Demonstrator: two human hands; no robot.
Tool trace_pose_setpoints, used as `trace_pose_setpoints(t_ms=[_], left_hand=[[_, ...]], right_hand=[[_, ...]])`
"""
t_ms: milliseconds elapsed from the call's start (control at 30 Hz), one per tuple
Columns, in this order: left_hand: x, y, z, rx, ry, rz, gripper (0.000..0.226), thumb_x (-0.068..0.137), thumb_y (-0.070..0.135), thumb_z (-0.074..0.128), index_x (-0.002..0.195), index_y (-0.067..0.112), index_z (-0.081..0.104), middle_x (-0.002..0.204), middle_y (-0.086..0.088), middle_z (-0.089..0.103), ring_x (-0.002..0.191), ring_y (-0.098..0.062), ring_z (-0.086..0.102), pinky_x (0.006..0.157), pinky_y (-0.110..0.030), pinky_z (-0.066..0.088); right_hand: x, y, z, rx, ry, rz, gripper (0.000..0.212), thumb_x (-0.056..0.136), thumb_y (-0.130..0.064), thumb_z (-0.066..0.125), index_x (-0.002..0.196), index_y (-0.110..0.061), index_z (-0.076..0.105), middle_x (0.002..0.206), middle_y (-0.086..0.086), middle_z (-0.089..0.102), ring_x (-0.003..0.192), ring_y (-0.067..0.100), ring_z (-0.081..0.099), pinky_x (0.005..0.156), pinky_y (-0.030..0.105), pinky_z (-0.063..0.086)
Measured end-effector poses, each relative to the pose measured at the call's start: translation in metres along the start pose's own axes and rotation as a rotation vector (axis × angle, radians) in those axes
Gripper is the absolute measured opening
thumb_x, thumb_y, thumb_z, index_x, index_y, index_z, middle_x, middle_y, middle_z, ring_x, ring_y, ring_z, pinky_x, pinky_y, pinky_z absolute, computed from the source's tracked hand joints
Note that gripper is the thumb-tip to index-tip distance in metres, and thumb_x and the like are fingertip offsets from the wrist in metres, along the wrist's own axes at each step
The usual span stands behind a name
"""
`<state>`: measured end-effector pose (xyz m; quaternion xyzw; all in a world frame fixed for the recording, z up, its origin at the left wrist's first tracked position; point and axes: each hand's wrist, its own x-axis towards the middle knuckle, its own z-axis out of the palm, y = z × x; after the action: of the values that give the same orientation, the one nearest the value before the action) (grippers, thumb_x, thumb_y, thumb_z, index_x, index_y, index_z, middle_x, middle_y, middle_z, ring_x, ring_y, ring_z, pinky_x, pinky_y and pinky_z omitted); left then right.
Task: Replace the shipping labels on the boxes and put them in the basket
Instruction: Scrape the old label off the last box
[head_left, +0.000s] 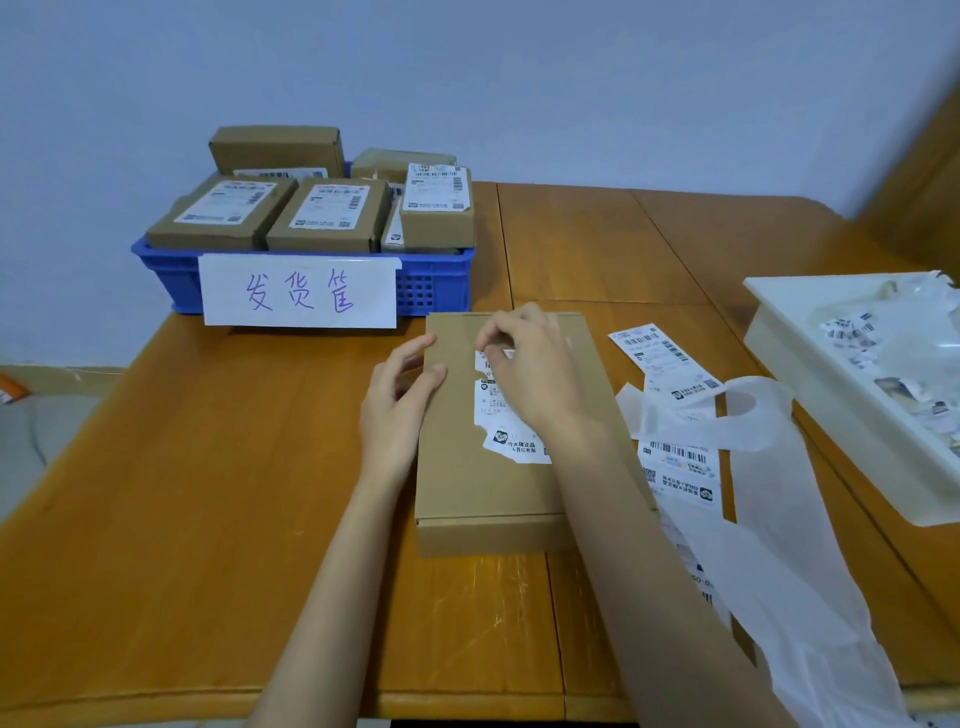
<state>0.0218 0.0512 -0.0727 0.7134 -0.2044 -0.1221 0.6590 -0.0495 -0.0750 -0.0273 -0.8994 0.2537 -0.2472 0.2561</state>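
A flat brown cardboard box (467, 483) lies on the wooden table in front of me. A torn white shipping label (511, 441) sticks to its top, partly ripped away. My right hand (535, 369) sits over the label's upper part, its fingertips pinching a torn edge of the paper. My left hand (400, 400) holds the box's left edge, thumb on top. The blue basket (436, 286) stands at the back left, filled with several labelled boxes (332, 213). Fresh labels (660, 353) lie to the right of the box.
A white paper sign (298, 291) with handwriting hangs on the basket's front. A white plastic bag (779, 519) lies at the right over more labels (680, 467). A white tray (810, 364) with torn label scraps sits at the far right.
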Motion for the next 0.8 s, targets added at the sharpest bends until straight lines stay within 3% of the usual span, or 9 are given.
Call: trace_pose_setpoints(t_ms=[300, 567, 800], left_hand=[[0.0019, -0.0058, 0.0017, -0.027, 0.009, 0.035, 0.031, 0.096, 0.021, 0.063, 0.124, 0.033, 0.066, 0.123, 0.002, 0.06, 0.097, 0.017, 0.055, 0.074, -0.004, 0.041], [0.0032, -0.0082, 0.0012, -0.05, 0.009, 0.042, 0.031, 0.095, 0.022, 0.064, 0.123, 0.034, 0.067, 0.123, 0.001, 0.061, 0.099, 0.013, 0.057, 0.075, -0.005, 0.042], [0.0029, -0.0081, 0.0011, -0.046, 0.009, 0.05, 0.031, 0.096, 0.022, 0.063, 0.124, 0.034, 0.066, 0.122, 0.002, 0.061, 0.095, 0.015, 0.056, 0.073, -0.003, 0.042]], right_hand=[[-0.0003, 0.0023, 0.003, -0.043, -0.001, -0.008, 0.022, 0.094, -0.013, 0.053, 0.087, -0.032, 0.062, 0.107, -0.012, 0.054, 0.108, 0.01, 0.047, 0.096, 0.029, 0.031], [-0.0059, 0.0002, 0.0022, -0.039, 0.02, 0.009, 0.022, 0.09, -0.002, 0.047, 0.09, -0.022, 0.058, 0.105, -0.007, 0.053, 0.102, 0.014, 0.049, 0.087, 0.028, 0.028], [-0.0047, -0.0035, 0.0051, -0.174, 0.021, -0.027, 0.01, 0.096, -0.021, 0.052, 0.096, -0.028, 0.06, 0.108, -0.009, 0.05, 0.105, 0.014, 0.046, 0.087, 0.032, 0.031]])
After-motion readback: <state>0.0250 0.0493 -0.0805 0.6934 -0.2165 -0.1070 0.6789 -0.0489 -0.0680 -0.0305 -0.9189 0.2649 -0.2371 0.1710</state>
